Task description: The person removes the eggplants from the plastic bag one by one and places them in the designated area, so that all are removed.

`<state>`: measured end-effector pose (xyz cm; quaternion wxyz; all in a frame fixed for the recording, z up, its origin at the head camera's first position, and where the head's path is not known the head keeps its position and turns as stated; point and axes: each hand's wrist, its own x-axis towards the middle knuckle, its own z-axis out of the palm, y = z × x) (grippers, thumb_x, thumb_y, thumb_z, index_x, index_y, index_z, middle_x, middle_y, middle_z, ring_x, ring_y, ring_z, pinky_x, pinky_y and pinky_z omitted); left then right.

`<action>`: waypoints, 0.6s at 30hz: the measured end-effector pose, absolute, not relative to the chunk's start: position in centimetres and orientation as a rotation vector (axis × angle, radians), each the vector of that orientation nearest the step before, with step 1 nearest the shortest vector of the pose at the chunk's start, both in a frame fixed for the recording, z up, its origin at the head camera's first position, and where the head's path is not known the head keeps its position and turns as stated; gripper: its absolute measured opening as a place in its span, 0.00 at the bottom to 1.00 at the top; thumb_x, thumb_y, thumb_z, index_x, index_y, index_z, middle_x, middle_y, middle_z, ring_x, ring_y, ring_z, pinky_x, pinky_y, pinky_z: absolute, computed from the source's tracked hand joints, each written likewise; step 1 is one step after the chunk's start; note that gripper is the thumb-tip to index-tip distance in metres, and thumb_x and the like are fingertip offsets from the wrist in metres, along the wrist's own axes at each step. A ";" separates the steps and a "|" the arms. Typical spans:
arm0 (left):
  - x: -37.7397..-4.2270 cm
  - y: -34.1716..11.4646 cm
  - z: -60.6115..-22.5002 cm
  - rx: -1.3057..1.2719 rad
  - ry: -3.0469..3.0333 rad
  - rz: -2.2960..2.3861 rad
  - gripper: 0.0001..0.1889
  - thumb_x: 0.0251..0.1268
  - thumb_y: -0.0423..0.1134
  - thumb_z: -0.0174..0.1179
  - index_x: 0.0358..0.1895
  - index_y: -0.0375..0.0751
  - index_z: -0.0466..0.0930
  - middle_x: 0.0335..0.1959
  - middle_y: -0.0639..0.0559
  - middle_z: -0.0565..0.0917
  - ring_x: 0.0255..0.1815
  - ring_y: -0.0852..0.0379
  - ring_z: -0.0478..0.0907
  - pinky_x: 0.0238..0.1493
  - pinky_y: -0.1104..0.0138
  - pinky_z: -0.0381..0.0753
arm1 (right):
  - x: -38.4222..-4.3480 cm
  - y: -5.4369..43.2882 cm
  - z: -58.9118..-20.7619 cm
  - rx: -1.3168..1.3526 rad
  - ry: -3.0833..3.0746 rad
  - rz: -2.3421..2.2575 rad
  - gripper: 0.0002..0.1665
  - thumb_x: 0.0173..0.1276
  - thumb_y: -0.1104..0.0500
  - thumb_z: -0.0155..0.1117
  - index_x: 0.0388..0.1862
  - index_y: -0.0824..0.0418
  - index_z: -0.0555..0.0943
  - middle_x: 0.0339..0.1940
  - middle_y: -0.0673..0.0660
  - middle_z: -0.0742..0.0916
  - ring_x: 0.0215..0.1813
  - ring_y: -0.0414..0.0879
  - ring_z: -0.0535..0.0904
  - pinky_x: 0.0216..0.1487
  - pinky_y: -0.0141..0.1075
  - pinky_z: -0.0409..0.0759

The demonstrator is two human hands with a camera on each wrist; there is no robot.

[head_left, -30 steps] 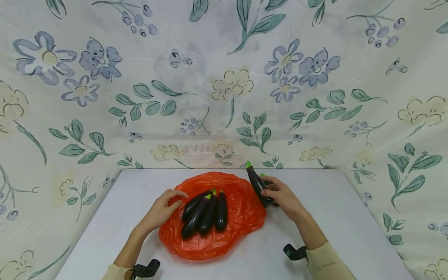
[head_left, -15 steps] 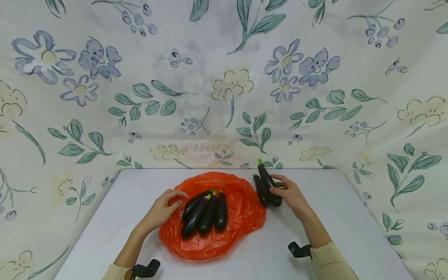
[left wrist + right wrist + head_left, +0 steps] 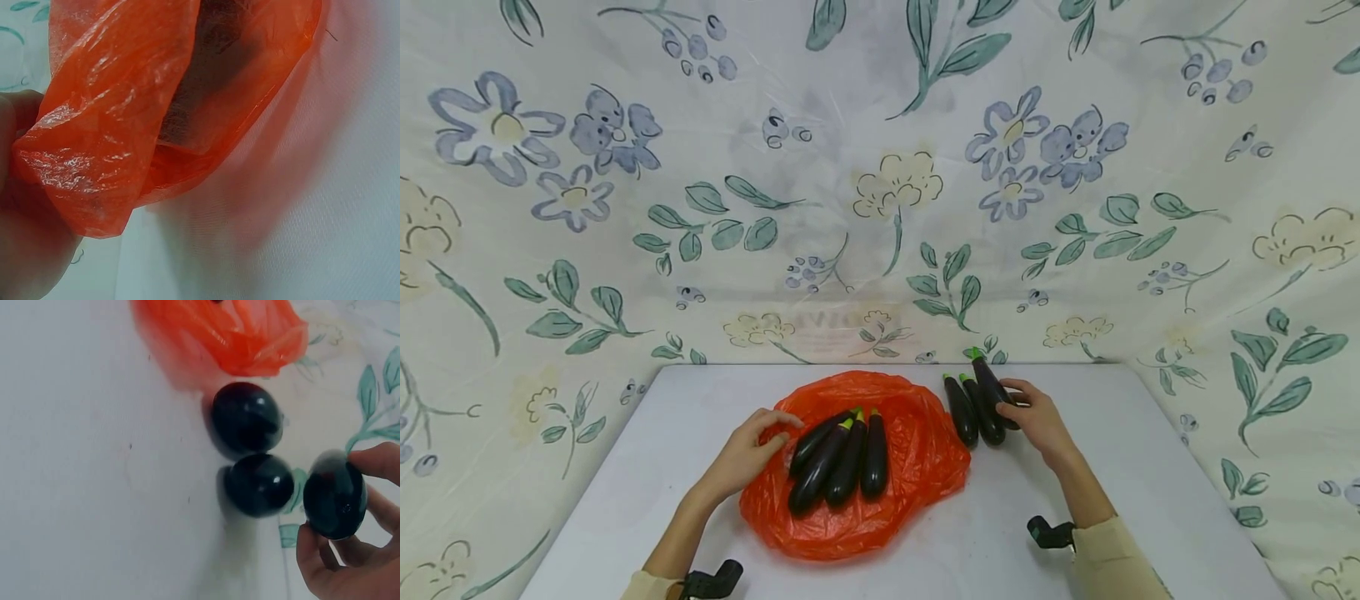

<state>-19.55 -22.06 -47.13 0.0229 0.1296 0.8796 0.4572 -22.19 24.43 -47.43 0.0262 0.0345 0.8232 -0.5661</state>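
Observation:
With my right hand [image 3: 1039, 423] I grip a dark purple eggplant [image 3: 991, 385] that has a green stem end. In the right wrist view, fingers and thumb close round this eggplant [image 3: 335, 499], slightly off the table. Left of it, two more eggplants, an outer one [image 3: 961, 414] and an inner one [image 3: 987, 417], lie side by side on the table. My left hand [image 3: 747, 454] holds the left rim of an orange-red plastic bag [image 3: 921, 437]; the left wrist view shows the film [image 3: 106, 137] pinched there. Several eggplants [image 3: 874, 458] lie together in the bag.
A white table [image 3: 647, 467] bears everything. Behind and beside it hangs a cloth [image 3: 880, 250] printed with flowers and leaves. Dark wrist devices, a left one [image 3: 713, 578] and a right one [image 3: 1048, 533], sit on both forearms.
My right hand has set an eggplant beside the bag, then another next to it, shifting rightward, and now grips a third one. The left hand has stayed at the bag.

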 end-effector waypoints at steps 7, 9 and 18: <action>-19.6 -22.0 -47.2 0.397 2.728 1.414 0.13 0.73 0.30 0.53 0.52 0.48 0.82 0.50 0.46 0.76 0.51 0.47 0.72 0.56 0.49 0.79 | -22.6 25.6 -48.6 0.178 2.571 -1.706 0.30 0.73 0.56 0.61 0.72 0.59 0.70 0.68 0.70 0.75 0.63 0.61 0.76 0.59 0.48 0.75; -19.6 -22.0 -47.2 0.398 2.731 1.414 0.13 0.73 0.30 0.53 0.52 0.48 0.82 0.50 0.46 0.76 0.51 0.47 0.72 0.56 0.50 0.79 | -22.6 25.9 -49.0 0.186 2.573 -1.691 0.31 0.73 0.56 0.61 0.72 0.60 0.70 0.68 0.71 0.75 0.64 0.62 0.76 0.60 0.49 0.75; -19.5 -21.8 -47.1 0.387 2.735 1.410 0.13 0.73 0.29 0.53 0.52 0.47 0.82 0.49 0.45 0.75 0.49 0.47 0.72 0.54 0.53 0.78 | -22.8 26.4 -49.7 0.207 2.578 -1.671 0.30 0.72 0.58 0.61 0.71 0.62 0.71 0.67 0.72 0.75 0.64 0.62 0.75 0.60 0.50 0.75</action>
